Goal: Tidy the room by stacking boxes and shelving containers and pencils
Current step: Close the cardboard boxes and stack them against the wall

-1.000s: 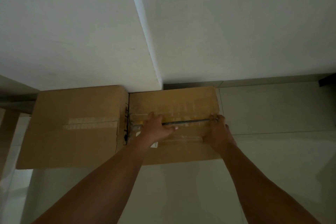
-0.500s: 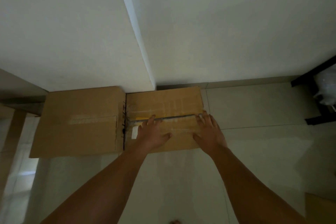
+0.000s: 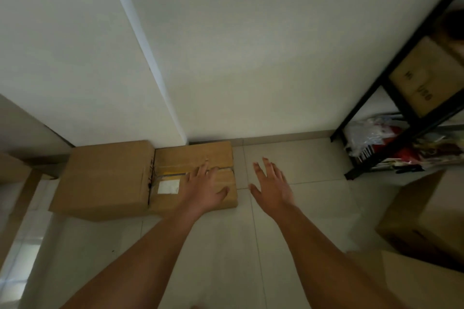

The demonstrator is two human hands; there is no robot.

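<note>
Two bare forearms reach in from the bottom edge, sleeveless as far as seen, ending in a left hand (image 3: 204,189) and right hand (image 3: 272,184) without rings, watch or gloves.

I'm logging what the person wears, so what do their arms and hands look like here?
Both forearms are bare: no sleeves reach into view. The left hand and right hand wear no gloves, and I see no rings, watch or bracelet, though the dim light could hide something small.

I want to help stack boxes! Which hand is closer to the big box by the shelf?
Probably the right hand: it's open over the floor, on the side of the big box. The left hand is over the small box.
</note>
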